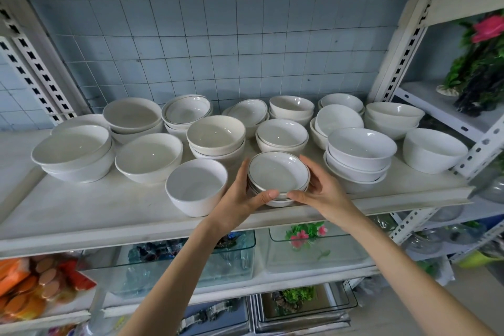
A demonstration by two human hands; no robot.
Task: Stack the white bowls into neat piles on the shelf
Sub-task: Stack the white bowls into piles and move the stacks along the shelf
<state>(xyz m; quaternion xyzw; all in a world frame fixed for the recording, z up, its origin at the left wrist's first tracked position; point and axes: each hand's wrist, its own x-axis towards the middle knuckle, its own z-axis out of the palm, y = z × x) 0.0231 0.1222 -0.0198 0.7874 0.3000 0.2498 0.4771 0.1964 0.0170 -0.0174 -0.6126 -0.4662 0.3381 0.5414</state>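
1. Left hand [240, 194] and right hand [319, 188] clasp rimmed bowl stack [278, 174] at shelf [81, 215] front, 6 o'clock.
2. Step: squaring this pile.
3. Next likely needs lone bowl [196, 185], 9 o'clock, stacked.

The person is showing two bare forearms, with no sleeves reaching into view. The left hand [240, 196] and right hand [321, 194] are wearing no gloves, rings or watch; fingers [268, 195] are showing short, plain nails.
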